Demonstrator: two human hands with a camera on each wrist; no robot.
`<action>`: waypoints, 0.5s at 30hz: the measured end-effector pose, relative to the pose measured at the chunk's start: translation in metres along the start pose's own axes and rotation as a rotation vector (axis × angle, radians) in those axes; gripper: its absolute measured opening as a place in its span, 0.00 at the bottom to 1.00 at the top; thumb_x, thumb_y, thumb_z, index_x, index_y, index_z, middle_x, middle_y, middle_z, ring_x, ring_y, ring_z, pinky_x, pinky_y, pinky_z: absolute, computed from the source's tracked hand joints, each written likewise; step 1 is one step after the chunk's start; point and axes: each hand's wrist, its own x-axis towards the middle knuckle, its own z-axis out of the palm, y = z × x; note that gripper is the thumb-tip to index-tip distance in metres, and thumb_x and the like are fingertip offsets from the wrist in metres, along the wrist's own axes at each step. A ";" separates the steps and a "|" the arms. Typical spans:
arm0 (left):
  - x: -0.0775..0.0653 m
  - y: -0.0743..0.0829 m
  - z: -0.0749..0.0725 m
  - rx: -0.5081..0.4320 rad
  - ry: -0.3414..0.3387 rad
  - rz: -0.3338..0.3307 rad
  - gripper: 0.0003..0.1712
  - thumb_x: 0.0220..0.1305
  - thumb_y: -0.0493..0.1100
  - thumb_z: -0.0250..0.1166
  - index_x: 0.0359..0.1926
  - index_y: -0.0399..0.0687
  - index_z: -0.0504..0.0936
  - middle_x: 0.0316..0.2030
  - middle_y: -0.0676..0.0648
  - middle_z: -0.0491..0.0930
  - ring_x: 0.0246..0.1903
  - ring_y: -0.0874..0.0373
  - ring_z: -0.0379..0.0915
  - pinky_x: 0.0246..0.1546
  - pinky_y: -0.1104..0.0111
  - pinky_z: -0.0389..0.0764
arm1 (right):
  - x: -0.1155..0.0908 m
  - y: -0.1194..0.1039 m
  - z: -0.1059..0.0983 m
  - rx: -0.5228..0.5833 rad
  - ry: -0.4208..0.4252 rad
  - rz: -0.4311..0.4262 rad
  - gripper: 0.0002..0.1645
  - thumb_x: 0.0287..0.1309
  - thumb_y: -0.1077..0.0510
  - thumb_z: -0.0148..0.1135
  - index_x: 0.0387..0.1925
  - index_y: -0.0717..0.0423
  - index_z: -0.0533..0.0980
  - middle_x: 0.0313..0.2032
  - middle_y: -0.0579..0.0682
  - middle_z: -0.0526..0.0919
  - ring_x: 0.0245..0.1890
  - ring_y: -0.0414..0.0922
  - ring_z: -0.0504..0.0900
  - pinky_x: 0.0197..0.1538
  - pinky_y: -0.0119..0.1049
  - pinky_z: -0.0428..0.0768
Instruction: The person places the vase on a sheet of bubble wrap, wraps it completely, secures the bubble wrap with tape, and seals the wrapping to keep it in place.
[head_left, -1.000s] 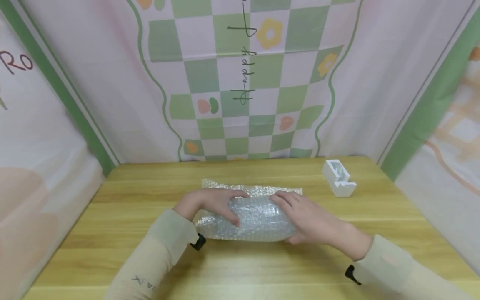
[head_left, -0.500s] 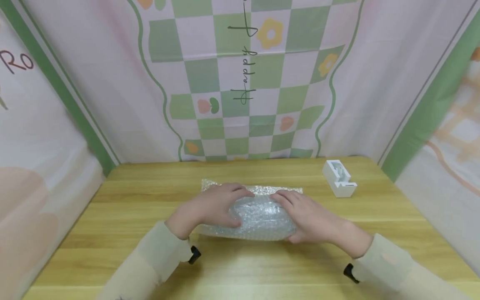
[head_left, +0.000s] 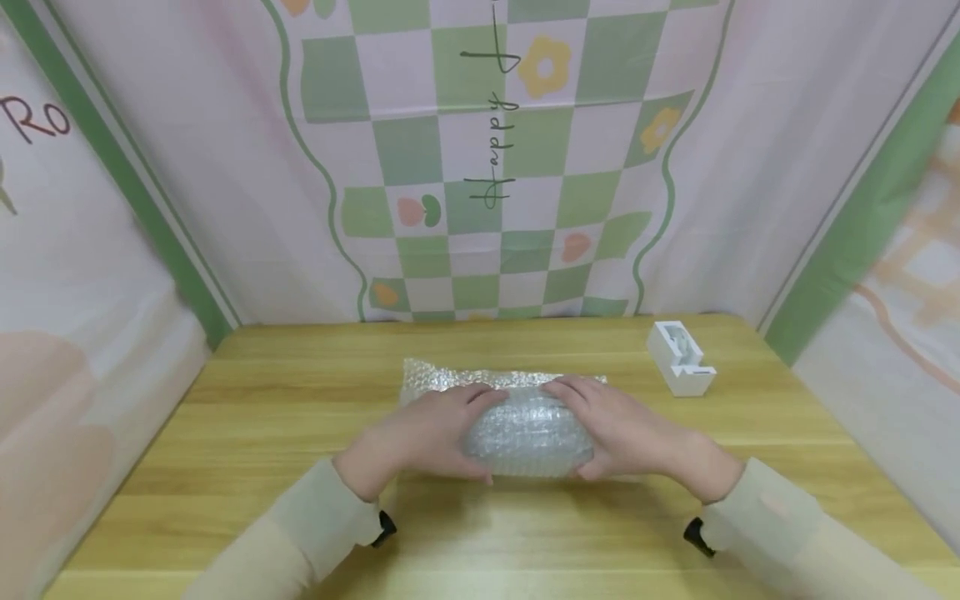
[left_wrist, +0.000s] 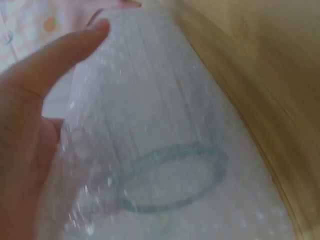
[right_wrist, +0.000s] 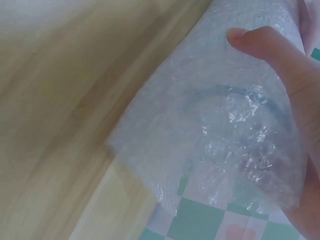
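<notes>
1. I can't tell what lies inside the clear bubble-wrap roll (head_left: 528, 433); a blurred blue-grey ring (left_wrist: 167, 154) shows through.
2. From the head view, the bare left hand (head_left: 435, 433) covers much of the roll's left end, the bare right hand (head_left: 626, 429) its right.
3. Each wrist view cuts off its own hand.
4. Pale beige sleeves (head_left: 300, 525) run out below.
5. The contents of the white box-shaped dispenser (head_left: 690, 382) are too small to make out.
6. Black handwriting (head_left: 501, 137) on the checked cloth (head_left: 420, 150) is cut off above.
</notes>
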 end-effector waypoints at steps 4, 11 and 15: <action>0.006 0.005 0.005 0.129 0.017 -0.002 0.66 0.47 0.68 0.79 0.78 0.43 0.59 0.70 0.41 0.69 0.60 0.47 0.75 0.62 0.56 0.77 | 0.002 0.003 -0.002 0.022 -0.005 0.000 0.68 0.28 0.50 0.86 0.71 0.67 0.61 0.64 0.65 0.73 0.60 0.61 0.76 0.61 0.60 0.77; 0.012 0.001 0.014 0.140 0.044 -0.006 0.71 0.40 0.63 0.84 0.78 0.40 0.57 0.68 0.39 0.70 0.58 0.46 0.76 0.61 0.56 0.78 | 0.005 0.007 -0.003 0.084 -0.023 0.006 0.67 0.29 0.52 0.86 0.71 0.68 0.61 0.63 0.65 0.73 0.59 0.62 0.76 0.59 0.61 0.79; 0.015 -0.002 0.016 0.119 0.044 -0.001 0.70 0.41 0.60 0.85 0.78 0.41 0.56 0.69 0.38 0.69 0.63 0.44 0.72 0.64 0.56 0.75 | 0.007 0.010 -0.002 0.104 -0.024 0.005 0.67 0.29 0.52 0.86 0.71 0.67 0.61 0.62 0.64 0.74 0.59 0.61 0.76 0.59 0.60 0.79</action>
